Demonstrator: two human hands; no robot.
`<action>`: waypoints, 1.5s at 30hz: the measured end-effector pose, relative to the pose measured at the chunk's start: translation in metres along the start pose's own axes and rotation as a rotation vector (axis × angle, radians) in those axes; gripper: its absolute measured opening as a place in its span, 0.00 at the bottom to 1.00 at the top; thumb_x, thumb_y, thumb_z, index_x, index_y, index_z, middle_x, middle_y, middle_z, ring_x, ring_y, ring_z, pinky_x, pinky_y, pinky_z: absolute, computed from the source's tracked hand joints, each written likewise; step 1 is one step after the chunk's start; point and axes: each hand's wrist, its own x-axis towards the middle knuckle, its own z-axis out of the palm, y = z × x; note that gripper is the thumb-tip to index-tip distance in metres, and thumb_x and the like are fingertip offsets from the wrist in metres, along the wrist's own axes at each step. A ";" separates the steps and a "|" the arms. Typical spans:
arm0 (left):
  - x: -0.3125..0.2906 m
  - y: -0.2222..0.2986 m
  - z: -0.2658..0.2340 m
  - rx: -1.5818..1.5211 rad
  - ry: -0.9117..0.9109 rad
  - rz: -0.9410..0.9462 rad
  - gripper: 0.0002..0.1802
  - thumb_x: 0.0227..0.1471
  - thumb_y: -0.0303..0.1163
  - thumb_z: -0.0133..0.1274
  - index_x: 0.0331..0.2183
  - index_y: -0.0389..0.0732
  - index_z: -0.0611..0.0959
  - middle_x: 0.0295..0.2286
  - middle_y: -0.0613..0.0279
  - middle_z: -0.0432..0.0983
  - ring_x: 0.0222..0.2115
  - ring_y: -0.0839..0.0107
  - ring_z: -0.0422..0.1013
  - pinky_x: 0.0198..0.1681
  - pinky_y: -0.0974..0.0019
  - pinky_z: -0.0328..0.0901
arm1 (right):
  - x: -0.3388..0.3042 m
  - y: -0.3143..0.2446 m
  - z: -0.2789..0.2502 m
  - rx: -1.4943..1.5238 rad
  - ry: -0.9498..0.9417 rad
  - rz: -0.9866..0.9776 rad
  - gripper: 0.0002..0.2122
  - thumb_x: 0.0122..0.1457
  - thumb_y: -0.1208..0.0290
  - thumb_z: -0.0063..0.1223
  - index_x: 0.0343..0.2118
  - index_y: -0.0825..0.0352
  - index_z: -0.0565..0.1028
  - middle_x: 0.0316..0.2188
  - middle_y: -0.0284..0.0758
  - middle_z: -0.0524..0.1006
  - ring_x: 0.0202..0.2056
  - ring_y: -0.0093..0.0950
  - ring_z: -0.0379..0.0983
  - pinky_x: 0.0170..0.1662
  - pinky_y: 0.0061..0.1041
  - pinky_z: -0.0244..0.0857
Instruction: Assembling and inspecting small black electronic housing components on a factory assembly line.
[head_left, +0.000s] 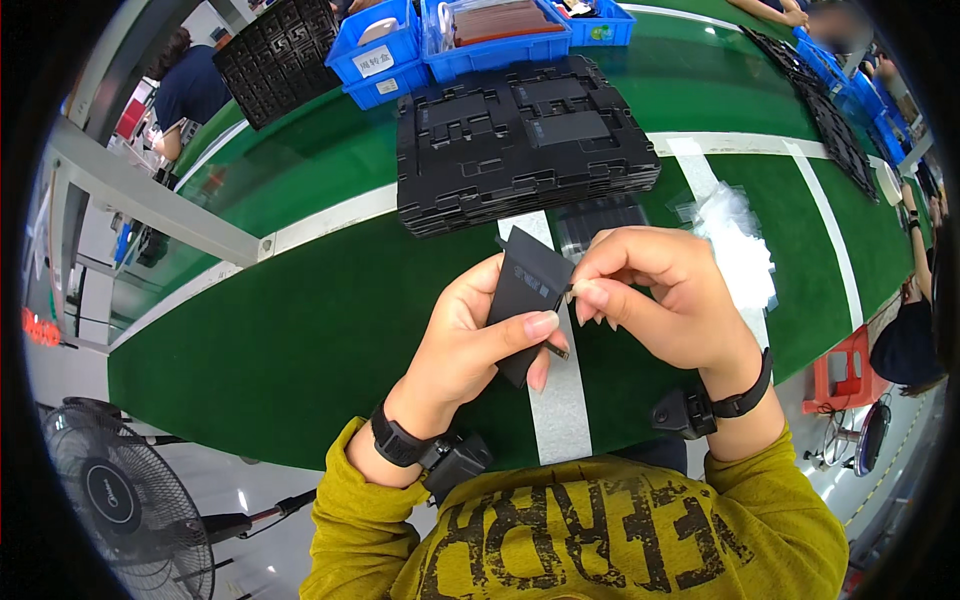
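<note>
A flat black battery (527,287), thin and rectangular with small pale print, is held tilted above the bench. My left hand (462,325) grips it, thumb across its face and fingers behind. A short dark connector tail (557,351) sticks out beside the left thumb. At the battery's right edge my right hand (660,290) is closed in a pinch of thumb and forefinger. What lies between those fingertips is too small to make out. Just beyond the hands stands a stack of black moulded trays (490,165), with flat black pieces in the top one.
A pile of clear plastic films (737,245) lies right of my right hand. Blue bins (495,60) stand behind the trays on the green bench (270,330). A grey metal post (150,190) rises at left, above a fan (115,495). Other people sit at the far edges.
</note>
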 end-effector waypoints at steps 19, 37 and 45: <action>-0.002 -0.008 -0.010 -0.173 -0.207 -0.105 0.19 0.44 0.26 0.56 0.38 0.33 0.68 0.24 0.54 0.73 0.16 0.72 0.70 0.13 0.74 0.64 | -0.004 -0.004 0.004 -0.037 -0.075 -0.112 0.03 0.48 0.79 0.52 0.23 0.67 0.70 0.18 0.31 0.72 0.15 0.17 0.64 0.18 0.17 0.55; 0.001 -0.007 0.006 0.190 0.051 0.116 0.12 0.48 0.22 0.51 0.37 0.35 0.69 0.25 0.59 0.72 0.15 0.75 0.68 0.20 0.75 0.63 | 0.002 0.003 0.008 -0.331 0.052 -0.350 0.04 0.47 0.83 0.43 0.26 0.73 0.71 0.23 0.39 0.70 0.26 0.26 0.67 0.30 0.23 0.61; 0.008 -0.016 0.015 0.367 0.253 0.223 0.09 0.50 0.24 0.51 0.34 0.36 0.71 0.25 0.64 0.71 0.18 0.80 0.68 0.21 0.77 0.63 | 0.003 0.016 0.006 0.385 -0.011 0.082 0.12 0.50 0.80 0.39 0.35 0.78 0.73 0.33 0.37 0.69 0.35 0.25 0.66 0.39 0.21 0.61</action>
